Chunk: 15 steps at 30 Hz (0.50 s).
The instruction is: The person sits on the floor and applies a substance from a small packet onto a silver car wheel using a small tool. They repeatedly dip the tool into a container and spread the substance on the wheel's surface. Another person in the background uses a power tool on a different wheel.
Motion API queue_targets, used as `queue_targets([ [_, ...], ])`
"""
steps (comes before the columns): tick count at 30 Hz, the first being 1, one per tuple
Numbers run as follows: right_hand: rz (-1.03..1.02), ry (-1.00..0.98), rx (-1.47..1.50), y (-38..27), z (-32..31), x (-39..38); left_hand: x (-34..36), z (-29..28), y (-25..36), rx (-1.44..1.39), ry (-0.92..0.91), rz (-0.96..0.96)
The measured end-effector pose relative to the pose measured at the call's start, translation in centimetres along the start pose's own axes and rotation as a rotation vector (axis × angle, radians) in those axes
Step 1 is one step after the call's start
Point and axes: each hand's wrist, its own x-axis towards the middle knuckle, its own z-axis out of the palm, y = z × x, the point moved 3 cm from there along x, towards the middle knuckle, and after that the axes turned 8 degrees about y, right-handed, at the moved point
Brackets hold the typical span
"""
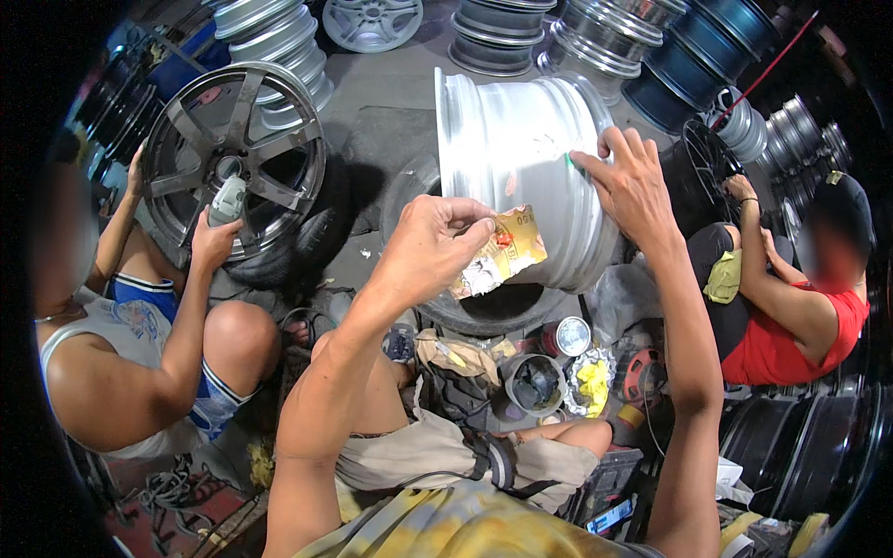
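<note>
One silver wheel rim [502,112] straight ahead, lying on its side over a dark tyre [446,312], barrel turned up. With the left hand [430,246], pinching a gold-coloured scrap of card [526,244] between thumb and fingers, just near of the rim, a red dab [504,240] on it. With the right hand [640,191], fingers loosely spread over the rim's right side, holding nothing visible, index fingertip at a small green spot [570,161]; cannot tell whether touching metal. Done, by the look of it: a green spot and a pinkish patch [511,183] on the barrel. Probably left: red dab unused on the card, patches uneven in colour against bare silver. Judged as partway, certainly not finished-looking. Near and right of the tyre, a round tin [571,337], a grey tub [536,383] and yellow paste [593,383] on foil
</note>
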Motion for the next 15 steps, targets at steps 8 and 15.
queue_targets([
  [8, -0.024, -0.026, -0.051, 0.1, 0.2, -0.4, -0.1, 0.3, 0.3, 0.032, -0.010, -0.002],
  [15, -0.055, -0.023, -0.057, 0.3, 0.7, 0.6, 0.0, 0.1, 0.5, 0.052, -0.007, 0.003],
])
